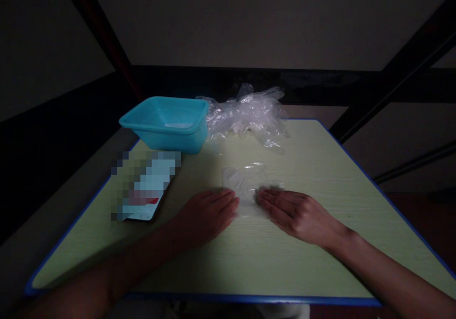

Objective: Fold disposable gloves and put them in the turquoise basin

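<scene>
A thin clear plastic glove (245,200) lies flat on the table between my two hands, its outline hard to make out. My left hand (210,212) rests palm down with fingers stretched out, the tips at the glove's left edge. On the other side, my right hand (297,212) lies over the glove's right part, fingers extended and slightly blurred at the tips. Neither hand grips anything. Farther back is a loose, crumpled pile of clear plastic gloves (249,112).
A turquoise plastic basin (178,138) stands at the table's back left, beside the glove pile. In front of it lies a phone (151,186) with a lit, partly pixelated screen. The pale table (320,262) has a blue edge; a wall rises behind it.
</scene>
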Tool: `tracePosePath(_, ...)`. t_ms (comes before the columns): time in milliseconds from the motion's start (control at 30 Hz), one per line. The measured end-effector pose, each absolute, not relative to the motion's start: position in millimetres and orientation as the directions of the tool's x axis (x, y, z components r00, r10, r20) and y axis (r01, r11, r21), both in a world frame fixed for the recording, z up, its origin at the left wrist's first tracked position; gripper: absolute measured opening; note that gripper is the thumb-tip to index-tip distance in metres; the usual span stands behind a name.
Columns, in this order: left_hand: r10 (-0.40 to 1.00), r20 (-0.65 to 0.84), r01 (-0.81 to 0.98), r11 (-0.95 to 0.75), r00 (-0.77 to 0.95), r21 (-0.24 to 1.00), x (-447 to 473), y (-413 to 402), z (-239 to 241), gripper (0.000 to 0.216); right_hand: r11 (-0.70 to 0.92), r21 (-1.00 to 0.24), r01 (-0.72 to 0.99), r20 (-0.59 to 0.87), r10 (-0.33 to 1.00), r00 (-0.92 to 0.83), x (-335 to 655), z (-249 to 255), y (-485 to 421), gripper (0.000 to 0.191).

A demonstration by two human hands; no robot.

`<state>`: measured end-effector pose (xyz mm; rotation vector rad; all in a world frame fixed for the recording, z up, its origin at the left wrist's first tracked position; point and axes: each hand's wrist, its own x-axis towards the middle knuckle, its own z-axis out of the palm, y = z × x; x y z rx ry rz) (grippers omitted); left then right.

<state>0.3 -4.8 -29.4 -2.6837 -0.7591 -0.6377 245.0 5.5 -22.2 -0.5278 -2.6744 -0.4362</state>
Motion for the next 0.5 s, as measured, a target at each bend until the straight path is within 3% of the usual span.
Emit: tracePosePath(500, 0.438, 0.456, 0.524, -0.848, 0.775, -0.076, 0.0, -3.4, -25.5, 0.026, 0.871, 0.201, 0.447, 0.376, 0.353, -0.857, 242.8, -21.7, 7.5, 0.03)
